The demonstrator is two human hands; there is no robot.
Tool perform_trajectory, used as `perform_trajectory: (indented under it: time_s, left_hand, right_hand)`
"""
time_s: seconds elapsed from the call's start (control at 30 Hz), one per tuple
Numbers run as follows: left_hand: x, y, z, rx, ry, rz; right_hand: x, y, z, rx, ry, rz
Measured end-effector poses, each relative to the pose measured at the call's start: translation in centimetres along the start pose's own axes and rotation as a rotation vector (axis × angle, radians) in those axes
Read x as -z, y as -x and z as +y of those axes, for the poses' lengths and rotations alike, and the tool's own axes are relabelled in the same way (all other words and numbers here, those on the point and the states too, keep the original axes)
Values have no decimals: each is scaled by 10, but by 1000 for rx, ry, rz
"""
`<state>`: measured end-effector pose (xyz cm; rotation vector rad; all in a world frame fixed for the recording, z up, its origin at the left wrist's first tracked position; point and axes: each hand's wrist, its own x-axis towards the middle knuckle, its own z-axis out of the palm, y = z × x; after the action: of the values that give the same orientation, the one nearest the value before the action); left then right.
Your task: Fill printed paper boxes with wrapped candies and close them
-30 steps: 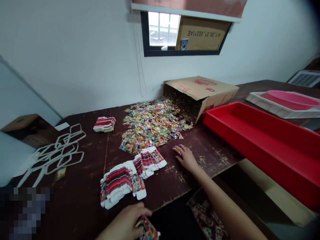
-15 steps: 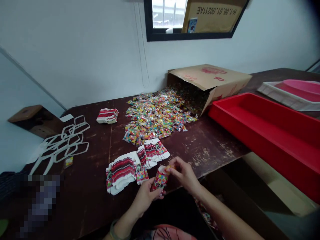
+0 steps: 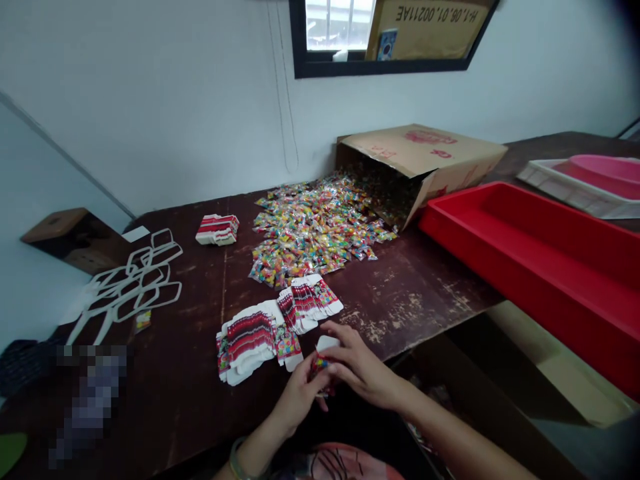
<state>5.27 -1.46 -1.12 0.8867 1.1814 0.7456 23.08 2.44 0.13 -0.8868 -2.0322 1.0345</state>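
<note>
My left hand (image 3: 300, 393) is closed around a small printed carton (image 3: 316, 366) with a raised white flap, low over the table's front edge. Bent over the carton's mouth, my right hand (image 3: 357, 367) has its fingers against the flap and the opening. A bit of yellow and blue between the hands looks like a candy packet (image 3: 321, 363), mostly hidden by fingers. Just beyond my hands lie two fanned stacks of flat red-and-white cartons, a nearer stack (image 3: 251, 340) and a farther stack (image 3: 307, 301). Behind them spreads a heap of small clear candy packets (image 3: 315, 230).
A cardboard box (image 3: 440, 153) lies on its side, packets spilling from its mouth. The red tray (image 3: 465, 260) stands at right, near a white tray (image 3: 560, 179) with a pink basin (image 3: 610, 172). White looped frames (image 3: 145, 287) and another carton stack (image 3: 217, 230) lie left.
My right hand has moved the colourful packet down into the carton's mouth, and its fingers now cover the opening. The carton is lower and more hidden. The view has shifted slightly.
</note>
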Motion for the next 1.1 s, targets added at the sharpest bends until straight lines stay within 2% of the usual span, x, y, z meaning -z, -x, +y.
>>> perform_trajectory:
  time_s: [0.07,0.1,0.2,0.27,0.37,0.47,0.5,0.63,0.8,0.97,1.1]
  left_hand:
    - [1,1,2,7,45,30]
    - [2,1,3,16,54,30]
    - [5,-1,5,23,15,2]
    - [8,-3,6,-23,-61,-54]
    - [13,-7,7,-49,-148,-64]
    - [17,-10,8,29,-64,43]
    - [18,-9,9,29,-24,21]
    - [17,-4,11,-43,42,-245]
    - [12,-4,13,-93,-116,-248]
    - [18,-12,21,-106,-281,-280]
    - [18,-14,18,-14,-81,-333]
  right_hand:
    - [-9,7,7,-172,-282,152]
    - [-13,9,11,-283,-453,180]
    - [-25,11,18,-510,-883,59]
    - [-28,9,17,-511,-963,32]
    - [-25,6,9,-354,-726,56]
    - [-15,3,0,-186,-471,48]
    - [-12,2,-1,-162,-435,42]
    - [-7,0,1,-205,-398,95]
    - [-9,5,15,-256,-464,126]
    - [-10,5,27,-290,-529,132]
    - [-20,8,27,-58,-252,176]
